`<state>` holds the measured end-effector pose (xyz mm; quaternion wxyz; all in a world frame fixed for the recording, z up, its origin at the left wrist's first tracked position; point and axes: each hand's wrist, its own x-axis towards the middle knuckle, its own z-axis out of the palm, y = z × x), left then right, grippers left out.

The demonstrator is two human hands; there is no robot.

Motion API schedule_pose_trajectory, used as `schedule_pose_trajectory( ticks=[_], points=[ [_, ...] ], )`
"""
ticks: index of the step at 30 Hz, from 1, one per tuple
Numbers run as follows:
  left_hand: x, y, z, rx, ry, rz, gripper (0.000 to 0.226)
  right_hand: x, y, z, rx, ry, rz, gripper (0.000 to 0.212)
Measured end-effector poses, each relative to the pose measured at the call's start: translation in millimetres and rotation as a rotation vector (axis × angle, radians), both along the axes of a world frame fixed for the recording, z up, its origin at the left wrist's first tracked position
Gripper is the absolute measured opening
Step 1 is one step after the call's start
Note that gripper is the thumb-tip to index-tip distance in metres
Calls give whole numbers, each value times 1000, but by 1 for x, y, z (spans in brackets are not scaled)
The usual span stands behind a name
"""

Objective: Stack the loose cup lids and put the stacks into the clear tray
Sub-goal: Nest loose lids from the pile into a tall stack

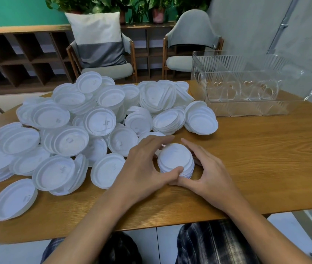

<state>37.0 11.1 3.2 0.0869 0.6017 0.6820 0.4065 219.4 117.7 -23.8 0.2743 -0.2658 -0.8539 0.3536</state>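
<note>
Head view is showing both hands cupping a short stack of lids that is sitting upright on the worktop. The left hand is curling round the stack's left side, fingers arching over its far edge and thumb pressing on the near edge. The right hand is bracketing the right side, its fingers lying along the far right of the stack and its thumb meeting the left thumb at the front. The lids are lying flat, domed tops upward, so the stack's axis is pointing up.

Spreading to the left and behind the hands is the pile of loose lids, its nearest lids just beside the left hand. The clear tray is standing ahead and to the right, well apart from the stack, with its long side running across the far edge of the worktop. No lids are showing inside it.

The right hand is looking the nearer one to the tray, so the carry is likely going forward and rightward, over the near wall.
</note>
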Motion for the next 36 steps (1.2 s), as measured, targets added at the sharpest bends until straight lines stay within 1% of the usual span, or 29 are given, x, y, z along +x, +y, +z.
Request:
schedule_pose_trajectory(
  ticks=[3,6,9,14,19,21,22,24,25,27,30,36],
  points=[
    [6,2,-1,-5,4,54,75,0,1,0,-12,3,-4,108],
    [14,5,-2,-12,45,92,80,0,1,-2,8,-1,-6,105],
    [20,8,-2,-30,27,122,81,0,1,-2,28,-14,-16,103],
    [23,10,-1,-92,23,173,78,1,1,-4,42,-39,-8,100],
    [23,11,5,-149,55,147,80,-1,-2,-3,48,-34,-20,101],
    [15,7,11,-123,26,105,70,-1,-4,-1,54,-28,-28,101],
    [9,5,13,-78,27,95,60,-1,-5,-1,62,-33,-37,100],
    [-3,3,15,-24,132,117,35,-1,-5,0,74,-48,-61,99],
    [-9,3,15,-47,213,129,28,-1,-5,0,73,-55,-77,98],
    [-17,4,15,-150,330,119,29,-1,-5,-1,67,-63,-103,98],
    [-18,6,14,-251,407,100,27,0,-4,0,56,-61,-112,97],
    [-19,8,9,-114,353,167,20,0,-3,1,57,-72,-110,97]
  ],
)
